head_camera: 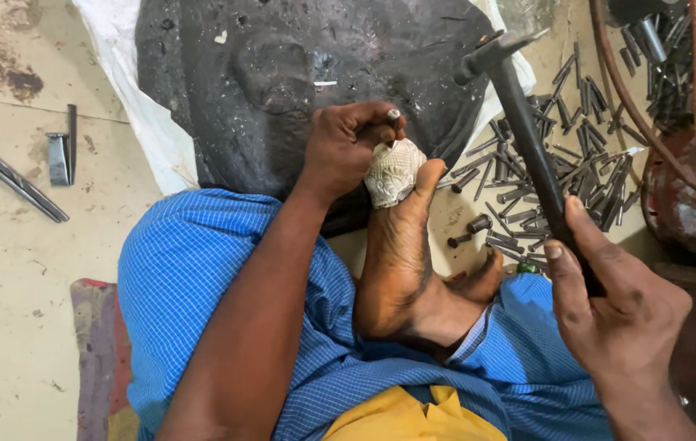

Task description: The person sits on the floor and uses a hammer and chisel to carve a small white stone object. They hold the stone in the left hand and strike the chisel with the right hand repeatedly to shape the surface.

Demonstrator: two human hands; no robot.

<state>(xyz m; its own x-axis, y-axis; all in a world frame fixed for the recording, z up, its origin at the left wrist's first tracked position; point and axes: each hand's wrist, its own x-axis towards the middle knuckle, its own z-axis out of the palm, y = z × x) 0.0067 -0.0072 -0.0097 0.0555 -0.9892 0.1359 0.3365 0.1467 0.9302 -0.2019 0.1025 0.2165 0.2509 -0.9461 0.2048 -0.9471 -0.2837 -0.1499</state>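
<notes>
Right hand [617, 306] grips a hammer [528, 139], its handle running near-right to far-left, head raised. Left hand [348, 147] pinches a small punch [393, 121] upright over a pale carved piece [393, 173] braced by a foot [401, 261].

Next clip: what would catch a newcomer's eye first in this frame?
At centre, the left hand holds a punch on a small pale embossed piece, which the person's bare foot braces against a big black block. At right, the right hand holds a hammer raised. Behind it, a heap of dark punches covers the floor.
</notes>
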